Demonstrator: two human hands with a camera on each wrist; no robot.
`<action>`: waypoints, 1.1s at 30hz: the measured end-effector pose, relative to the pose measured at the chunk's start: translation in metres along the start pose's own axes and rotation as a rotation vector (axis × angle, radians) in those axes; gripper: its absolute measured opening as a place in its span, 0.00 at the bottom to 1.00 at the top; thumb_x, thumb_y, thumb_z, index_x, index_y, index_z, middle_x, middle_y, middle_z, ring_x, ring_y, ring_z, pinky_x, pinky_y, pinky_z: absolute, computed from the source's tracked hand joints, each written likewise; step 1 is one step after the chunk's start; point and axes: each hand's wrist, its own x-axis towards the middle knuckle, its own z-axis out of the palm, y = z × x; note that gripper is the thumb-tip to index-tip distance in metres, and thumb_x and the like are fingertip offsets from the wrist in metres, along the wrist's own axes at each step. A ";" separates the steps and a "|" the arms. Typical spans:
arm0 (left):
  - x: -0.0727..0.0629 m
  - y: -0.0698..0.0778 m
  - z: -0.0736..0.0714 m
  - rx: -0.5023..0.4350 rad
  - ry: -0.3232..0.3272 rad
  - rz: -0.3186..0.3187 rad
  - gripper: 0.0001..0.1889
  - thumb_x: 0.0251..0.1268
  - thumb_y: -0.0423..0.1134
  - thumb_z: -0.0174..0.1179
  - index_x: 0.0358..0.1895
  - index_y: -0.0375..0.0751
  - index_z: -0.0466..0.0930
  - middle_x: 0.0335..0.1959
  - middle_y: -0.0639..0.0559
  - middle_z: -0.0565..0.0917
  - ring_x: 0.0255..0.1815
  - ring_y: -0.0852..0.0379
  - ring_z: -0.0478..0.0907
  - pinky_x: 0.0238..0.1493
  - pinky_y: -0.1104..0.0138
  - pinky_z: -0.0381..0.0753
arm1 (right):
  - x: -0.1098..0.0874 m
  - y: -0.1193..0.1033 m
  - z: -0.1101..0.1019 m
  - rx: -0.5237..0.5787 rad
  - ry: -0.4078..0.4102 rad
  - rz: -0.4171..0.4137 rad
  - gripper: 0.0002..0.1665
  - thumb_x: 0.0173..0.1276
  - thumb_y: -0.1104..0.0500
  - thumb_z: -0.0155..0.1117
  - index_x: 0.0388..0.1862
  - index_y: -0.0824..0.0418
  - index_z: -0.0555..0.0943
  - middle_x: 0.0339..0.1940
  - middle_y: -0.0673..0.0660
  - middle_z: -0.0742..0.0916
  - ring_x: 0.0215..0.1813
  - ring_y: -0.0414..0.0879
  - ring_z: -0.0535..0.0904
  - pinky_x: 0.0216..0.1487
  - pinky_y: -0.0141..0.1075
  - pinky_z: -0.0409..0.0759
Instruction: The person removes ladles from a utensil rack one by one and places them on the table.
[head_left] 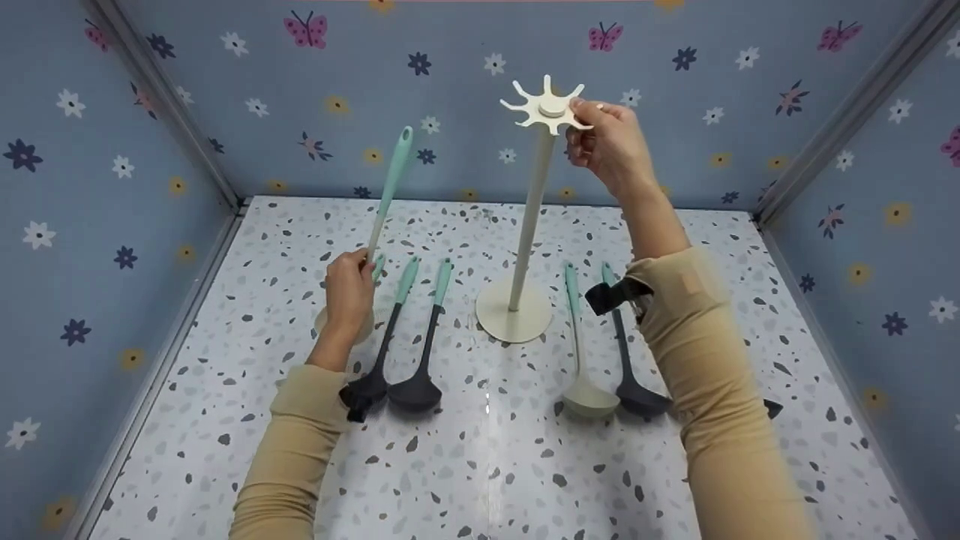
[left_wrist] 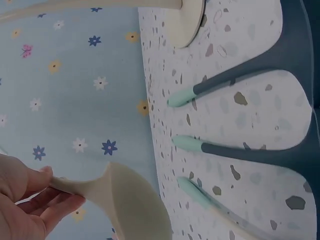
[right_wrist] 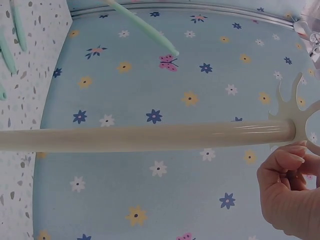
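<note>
My left hand (head_left: 349, 296) grips a ladle by its stem, with the mint handle (head_left: 393, 176) pointing up. Its cream bowl (left_wrist: 142, 205) hangs below the fingers in the left wrist view, partly hidden behind the hand in the head view. A cream utensil stand (head_left: 531, 225) rises from a round base (head_left: 495, 313). At its top is a ring of hooks (head_left: 551, 109), and my right hand (head_left: 613, 146) pinches one hook on the right side between thumb and fingers. The right wrist view shows the pole (right_wrist: 150, 139) running up to that hand.
Left of the stand lie two dark ladles (head_left: 415, 394) with mint handles; another mint handle (head_left: 379, 266) shows beside my left hand. To the right lie a cream ladle (head_left: 590, 397) and a dark ladle (head_left: 643, 397). Flowered walls (head_left: 450, 45) enclose the speckled table (head_left: 480, 480).
</note>
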 end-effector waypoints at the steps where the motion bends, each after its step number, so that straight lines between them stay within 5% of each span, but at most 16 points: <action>1: 0.001 -0.003 -0.002 0.027 -0.015 -0.028 0.10 0.62 0.27 0.51 0.43 0.25 0.77 0.33 0.37 0.78 0.33 0.48 0.75 0.33 0.60 0.76 | 0.000 0.000 0.000 -0.004 0.001 -0.001 0.13 0.67 0.64 0.50 0.23 0.69 0.72 0.13 0.57 0.71 0.14 0.45 0.64 0.14 0.30 0.60; 5: 0.005 -0.016 -0.010 0.113 -0.074 -0.115 0.11 0.63 0.28 0.50 0.44 0.26 0.77 0.35 0.36 0.79 0.35 0.47 0.75 0.36 0.58 0.75 | 0.001 0.000 0.000 -0.008 0.001 0.000 0.13 0.67 0.64 0.50 0.23 0.69 0.71 0.13 0.57 0.71 0.14 0.45 0.64 0.14 0.30 0.60; 10: 0.008 -0.032 -0.019 0.203 -0.081 -0.147 0.10 0.61 0.26 0.50 0.42 0.25 0.77 0.36 0.34 0.79 0.38 0.43 0.76 0.39 0.56 0.74 | 0.001 0.000 0.001 -0.019 0.003 0.002 0.13 0.67 0.64 0.50 0.23 0.69 0.71 0.14 0.57 0.71 0.15 0.44 0.64 0.14 0.29 0.60; 33: -0.003 -0.106 -0.044 0.414 -0.193 -0.391 0.10 0.58 0.21 0.44 0.38 0.18 0.73 0.36 0.25 0.76 0.37 0.34 0.75 0.35 0.49 0.74 | 0.001 0.000 0.000 -0.055 0.013 -0.009 0.13 0.67 0.63 0.50 0.23 0.68 0.72 0.14 0.57 0.71 0.15 0.45 0.64 0.15 0.30 0.61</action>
